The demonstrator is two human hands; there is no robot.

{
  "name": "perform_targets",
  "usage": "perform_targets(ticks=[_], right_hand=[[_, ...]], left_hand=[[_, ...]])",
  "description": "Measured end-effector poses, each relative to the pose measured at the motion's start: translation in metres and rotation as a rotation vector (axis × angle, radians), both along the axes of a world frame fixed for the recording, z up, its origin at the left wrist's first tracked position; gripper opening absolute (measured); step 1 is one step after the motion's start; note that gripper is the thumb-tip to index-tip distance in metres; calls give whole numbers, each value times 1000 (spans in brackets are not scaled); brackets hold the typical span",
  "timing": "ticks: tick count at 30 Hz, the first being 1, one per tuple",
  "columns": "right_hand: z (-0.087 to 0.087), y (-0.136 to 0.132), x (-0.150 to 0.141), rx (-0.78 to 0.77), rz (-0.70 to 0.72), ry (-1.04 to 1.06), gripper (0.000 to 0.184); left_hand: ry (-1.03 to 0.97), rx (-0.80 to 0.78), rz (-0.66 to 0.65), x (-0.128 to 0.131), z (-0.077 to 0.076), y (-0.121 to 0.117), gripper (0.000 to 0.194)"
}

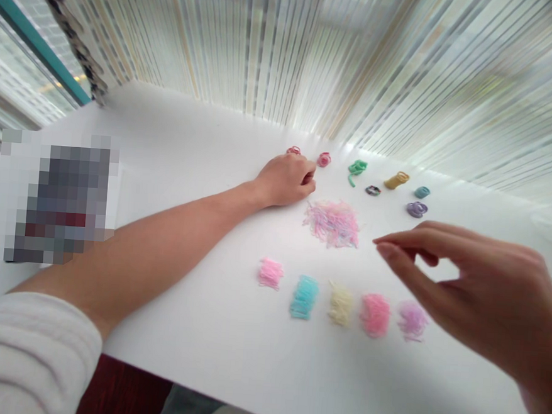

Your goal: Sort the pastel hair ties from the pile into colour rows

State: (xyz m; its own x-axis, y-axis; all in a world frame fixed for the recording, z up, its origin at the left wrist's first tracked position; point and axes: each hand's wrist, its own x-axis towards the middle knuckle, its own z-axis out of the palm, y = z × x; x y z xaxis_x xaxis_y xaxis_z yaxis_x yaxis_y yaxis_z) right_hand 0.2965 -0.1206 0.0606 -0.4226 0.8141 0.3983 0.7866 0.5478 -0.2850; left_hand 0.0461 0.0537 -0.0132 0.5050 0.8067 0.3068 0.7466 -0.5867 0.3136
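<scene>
My left hand (287,179) rests on the white table (177,326) as a loose fist, its inner fingers hidden. Right behind it a red coil (293,150) partly shows. A mixed pile of thin pastel strands (334,224) lies between my hands. My right hand (482,291) hovers to the right of that pile, thumb and forefinger pinched; whatever may be between the tips is too small to make out. Nearer to me lie sorted bundles of strands: light pink (270,273), turquoise (304,297), cream (340,305), deeper pink (375,315) and lilac (412,320), the last beside my right hand.
Along the back sit a pink coil (324,159), a green one (357,168), a dark patterned ring (373,190), a mustard roll (396,180), a teal roll (422,192) and a purple coil (417,209). A string curtain (268,49) hangs behind. A pixelated item (68,199) is at left.
</scene>
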Motion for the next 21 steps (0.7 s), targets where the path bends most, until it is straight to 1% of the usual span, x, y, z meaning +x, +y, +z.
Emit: perform_targets(ticks=[2, 3, 4, 5, 7, 9, 12, 14, 17, 21], right_hand=[[-1, 23, 24, 27, -213, 125, 16], [-3, 35, 33, 21, -310, 218, 16], [-7, 46, 41, -22, -382, 313, 17], [-12, 56, 46, -69, -440, 413, 18], [-24, 72, 52, -97, -477, 605, 22], [-39, 80, 53, -165, -444, 673, 25], [-60, 82, 50, -246, -339, 604, 27], [-69, 80, 48, -274, -269, 546, 28], [-75, 77, 50, -272, -177, 458, 29], [-75, 78, 52, -242, -82, 379, 29]], left_hand=[[0, 6, -6, -1, 1, 0, 20], [2, 7, -5, -1, 1, 1, 19], [7, 6, -5, -2, 2, 1, 19], [12, 7, -3, -2, 3, 1, 20], [19, 13, -3, -4, 4, 1, 19], [20, 15, -3, -5, 4, 3, 20], [3, 12, -14, -8, 4, 5, 20], [-4, 13, -21, -9, 4, 6, 20], [-7, 19, -23, -11, 4, 6, 21], [-4, 22, -28, -12, 6, 6, 23]])
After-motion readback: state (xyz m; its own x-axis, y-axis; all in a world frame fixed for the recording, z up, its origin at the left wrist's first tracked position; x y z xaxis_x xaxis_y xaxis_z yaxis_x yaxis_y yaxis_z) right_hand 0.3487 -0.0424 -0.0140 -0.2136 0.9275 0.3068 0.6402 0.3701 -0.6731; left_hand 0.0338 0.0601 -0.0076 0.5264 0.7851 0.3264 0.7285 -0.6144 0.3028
